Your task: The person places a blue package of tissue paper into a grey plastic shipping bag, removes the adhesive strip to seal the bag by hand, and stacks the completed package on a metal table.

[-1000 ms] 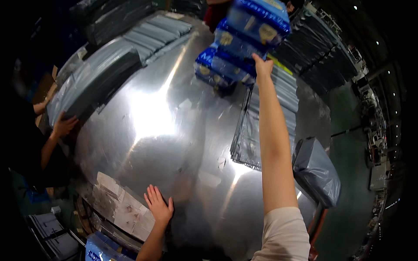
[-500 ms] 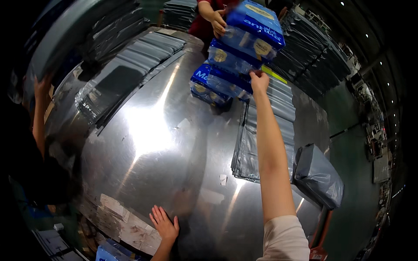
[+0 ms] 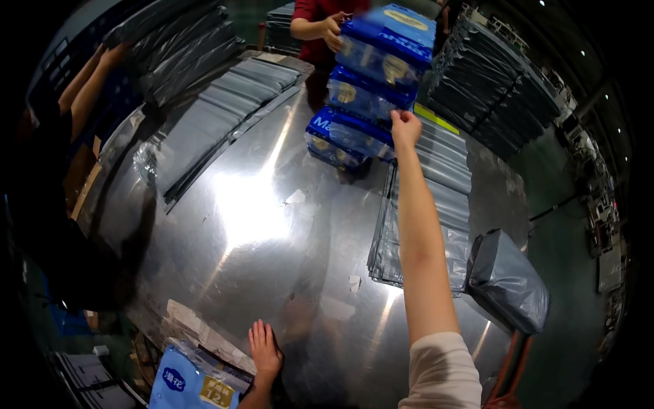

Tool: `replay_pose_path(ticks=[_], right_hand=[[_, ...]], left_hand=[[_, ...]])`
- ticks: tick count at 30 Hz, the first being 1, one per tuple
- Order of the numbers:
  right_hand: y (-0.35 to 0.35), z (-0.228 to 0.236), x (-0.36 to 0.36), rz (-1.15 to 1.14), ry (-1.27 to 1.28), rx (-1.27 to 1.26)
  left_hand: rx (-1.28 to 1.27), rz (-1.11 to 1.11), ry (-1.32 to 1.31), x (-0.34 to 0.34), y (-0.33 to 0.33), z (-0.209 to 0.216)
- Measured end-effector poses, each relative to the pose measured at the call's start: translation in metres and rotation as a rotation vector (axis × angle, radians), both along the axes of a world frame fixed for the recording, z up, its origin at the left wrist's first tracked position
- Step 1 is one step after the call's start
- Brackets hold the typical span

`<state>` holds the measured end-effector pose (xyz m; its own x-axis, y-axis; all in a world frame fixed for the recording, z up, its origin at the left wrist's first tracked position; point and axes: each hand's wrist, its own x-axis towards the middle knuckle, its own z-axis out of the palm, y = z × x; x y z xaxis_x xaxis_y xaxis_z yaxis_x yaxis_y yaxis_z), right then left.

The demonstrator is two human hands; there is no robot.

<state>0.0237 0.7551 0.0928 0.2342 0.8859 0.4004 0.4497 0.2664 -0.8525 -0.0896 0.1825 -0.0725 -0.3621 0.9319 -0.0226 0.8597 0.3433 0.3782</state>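
My left hand point(image 3: 266, 349) lies flat at the near edge of the metal table point(image 3: 327, 273), fingers stretched and nothing held. Beside it a light blue plastic-wrapped pack point(image 3: 184, 382) comes in from the bottom. My right arm reaches far across; my right hand point(image 3: 406, 127) pinches the right edge of a blue plastic-wrapped pack point(image 3: 361, 95) with clear side panels. That pack sits in the middle of a stack, above a lower pack point(image 3: 334, 140). A top pack point(image 3: 392, 37) rests over both, partly blurred, and another person's hand point(image 3: 332, 31) holds its left side.
Grey plastic bags lie in a left pile point(image 3: 218, 109) and a right pile point(image 3: 436, 184). A filled grey bag point(image 3: 507, 279) leans at the right edge. Tall stacks of grey bags point(image 3: 490, 82) stand behind. Another person's arms point(image 3: 88, 82) reach in at the far left.
The top pack has shifted slightly left and down, with the other person's hand on it. The light blue pack shows more at the bottom. At the far left, the other person's arms have risen.
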Motion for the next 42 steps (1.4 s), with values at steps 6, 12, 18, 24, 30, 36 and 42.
replay_pose_path(ticks=[6,12,18,24,30,36,42], right_hand=[[0.017,-0.015,0.023,0.098,-0.130,-0.007],[-0.007,0.003,0.077,0.335,0.011,-0.080],[-0.143,0.045,0.220,0.387,-0.065,-0.293],[-0.420,0.016,0.374,0.397,-0.501,-0.274],[-0.694,-0.063,0.526,0.551,-0.465,-1.092],[-0.624,-0.099,0.585,0.106,-0.811,-0.599],[-0.416,-0.063,0.589,-0.009,-0.759,0.132]], left_hand=[[0.050,-0.012,-0.004,0.014,0.003,-0.002],[0.087,-0.028,0.023,0.017,-0.006,0.008],[-0.003,0.091,-0.158,0.051,-0.059,0.022],[-0.262,0.222,-0.365,0.086,-0.061,0.010],[-0.051,-0.136,-0.651,0.230,-0.101,0.036],[0.029,-0.038,-1.150,0.375,-0.044,0.042],[0.090,-0.119,-1.027,0.439,0.070,-0.005]])
